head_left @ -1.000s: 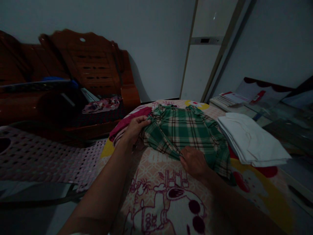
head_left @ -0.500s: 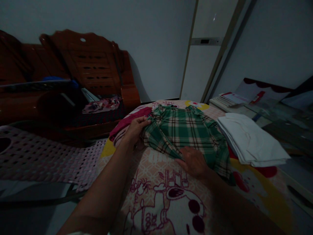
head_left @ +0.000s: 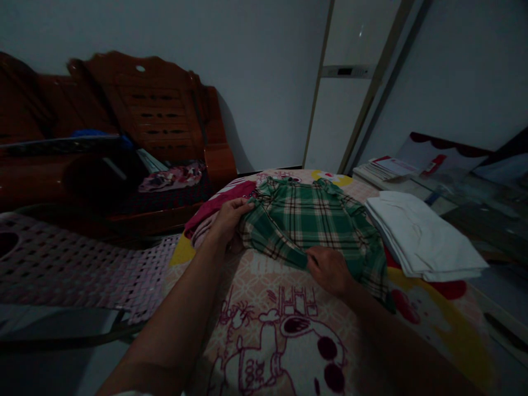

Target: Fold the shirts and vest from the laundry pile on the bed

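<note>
A green plaid shirt with ruffled shoulders lies spread on a patterned cloth that covers a rounded surface. My left hand pinches the shirt's left edge near the sleeve. With fingers curled, my right hand grips the end of the folded-over plaid part at the front. Between the two hands that edge runs slanting down to the right. Pink and crimson folded clothes lie beside my left hand, partly covered by it. A folded white cloth stack sits to the shirt's right.
At the left are a wooden bench and a woven pink chair. A tall white cabinet-like unit stands against the back wall. Papers lie on a glass-topped table at the right.
The fingers of my right hand have closed more tightly on the shirt's lower edge, and the hand has turned slightly. My left hand keeps its place and its pinch.
</note>
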The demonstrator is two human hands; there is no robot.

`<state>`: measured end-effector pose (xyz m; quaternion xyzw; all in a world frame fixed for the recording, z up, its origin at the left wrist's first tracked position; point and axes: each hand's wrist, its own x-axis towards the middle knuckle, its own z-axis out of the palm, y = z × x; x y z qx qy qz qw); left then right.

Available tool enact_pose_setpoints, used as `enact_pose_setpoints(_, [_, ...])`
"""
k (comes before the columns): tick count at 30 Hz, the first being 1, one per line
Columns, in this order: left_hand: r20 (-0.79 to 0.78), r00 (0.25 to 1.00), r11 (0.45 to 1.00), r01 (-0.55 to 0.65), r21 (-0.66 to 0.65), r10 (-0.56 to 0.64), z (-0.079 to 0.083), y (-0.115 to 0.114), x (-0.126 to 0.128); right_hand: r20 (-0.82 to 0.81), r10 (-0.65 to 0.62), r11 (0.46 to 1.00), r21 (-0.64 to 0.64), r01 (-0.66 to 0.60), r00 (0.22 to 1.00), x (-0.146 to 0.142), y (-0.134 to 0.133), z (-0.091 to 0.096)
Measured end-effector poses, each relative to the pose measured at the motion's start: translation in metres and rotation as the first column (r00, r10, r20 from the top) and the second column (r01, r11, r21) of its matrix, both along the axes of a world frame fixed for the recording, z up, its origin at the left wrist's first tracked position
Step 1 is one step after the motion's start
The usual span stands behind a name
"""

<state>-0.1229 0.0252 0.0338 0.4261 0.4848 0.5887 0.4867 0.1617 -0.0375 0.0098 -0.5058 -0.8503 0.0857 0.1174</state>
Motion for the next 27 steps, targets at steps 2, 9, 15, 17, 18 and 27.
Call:
enact_pose_setpoints(2, [-0.012,1.0,1.0,0.008,-0.007,-0.008,0.002,-0.002,0.0,-0.072,-0.007,0.999,-0.037,0.004,0.997,0.003,0.003,0.004])
enact_pose_setpoints(9, [0.088,0.992,0.995,0.095,0.011,-0.096,0.012,-0.009,-0.002,-0.409,0.035,0.982,-0.157,-0.108,0.912,0.015,0.008,0.015])
enact_pose_setpoints(15, [0.078,0.993,0.996,0.087,0.004,-0.087,0.005,-0.003,-0.001,-0.565,-0.274,0.889,-0.457,-0.019,0.778,0.014,0.022,-0.01])
enact_pose_setpoints(17, [0.042,0.997,0.997,0.069,-0.022,-0.068,0.001,-0.001,0.0,-0.546,-0.317,0.869,-0.494,0.008,0.776,0.013,0.026,-0.014])
enact_pose_setpoints(18, [0.025,0.998,0.997,0.064,-0.031,-0.063,0.0,0.0,0.0,-0.527,-0.314,0.871,-0.491,0.019,0.789,0.013,0.026,-0.014])
enact_pose_setpoints(27, [0.05,0.998,0.999,0.044,-0.006,-0.044,0.001,-0.001,-0.001,0.003,-0.057,0.998,0.005,0.057,0.998,0.002,-0.001,0.001])
